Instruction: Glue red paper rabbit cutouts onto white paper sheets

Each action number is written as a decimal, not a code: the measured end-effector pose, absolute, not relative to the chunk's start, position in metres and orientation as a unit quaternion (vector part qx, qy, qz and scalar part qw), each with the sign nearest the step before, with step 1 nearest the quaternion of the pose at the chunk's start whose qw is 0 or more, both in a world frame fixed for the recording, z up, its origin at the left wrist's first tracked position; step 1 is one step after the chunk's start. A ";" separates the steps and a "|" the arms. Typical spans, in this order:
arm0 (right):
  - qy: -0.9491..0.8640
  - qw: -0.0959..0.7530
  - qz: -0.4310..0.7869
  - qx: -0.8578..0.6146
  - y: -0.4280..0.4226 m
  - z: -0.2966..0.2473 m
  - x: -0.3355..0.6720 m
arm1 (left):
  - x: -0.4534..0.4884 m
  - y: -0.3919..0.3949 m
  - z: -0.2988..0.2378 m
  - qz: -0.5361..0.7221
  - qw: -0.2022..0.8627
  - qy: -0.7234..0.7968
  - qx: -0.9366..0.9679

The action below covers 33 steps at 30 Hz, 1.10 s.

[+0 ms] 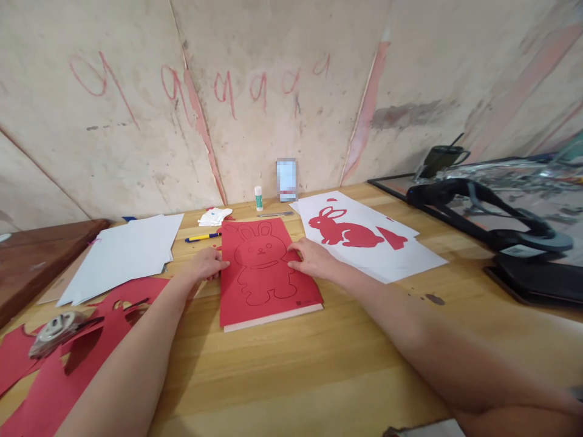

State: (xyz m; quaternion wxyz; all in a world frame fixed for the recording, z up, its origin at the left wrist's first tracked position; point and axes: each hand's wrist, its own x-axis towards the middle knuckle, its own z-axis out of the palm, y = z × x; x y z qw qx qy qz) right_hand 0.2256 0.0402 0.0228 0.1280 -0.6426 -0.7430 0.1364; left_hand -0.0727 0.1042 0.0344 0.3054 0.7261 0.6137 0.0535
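Observation:
A sheet of red paper [264, 273] lies in front of me, with a rabbit outline drawn on it in dark lines. White paper [273, 318] shows beneath its near edge. My left hand [210, 264] is closed at the left edge of the red paper, thumb on top and fingers curled. On the opposite edge, my right hand [310, 257] pinches the same sheet between thumb and fingers. A cut-out red rabbit [346, 230] lies on white sheets [364, 267] to the right of my hands.
Behind the red sheet are a pen [203, 237], crumpled tissue [215, 216], a glue stick [259, 198], a thin metallic tool [276, 213] and a phone [286, 179]. White paper [127, 255], red scraps [86, 358] and a tape measure [57, 331] lie left. A black headset-like device [473, 212] sits right.

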 end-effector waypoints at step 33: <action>-0.744 0.147 0.156 -0.633 0.042 0.023 0.232 | -0.018 0.066 0.004 0.052 0.108 0.453 0.883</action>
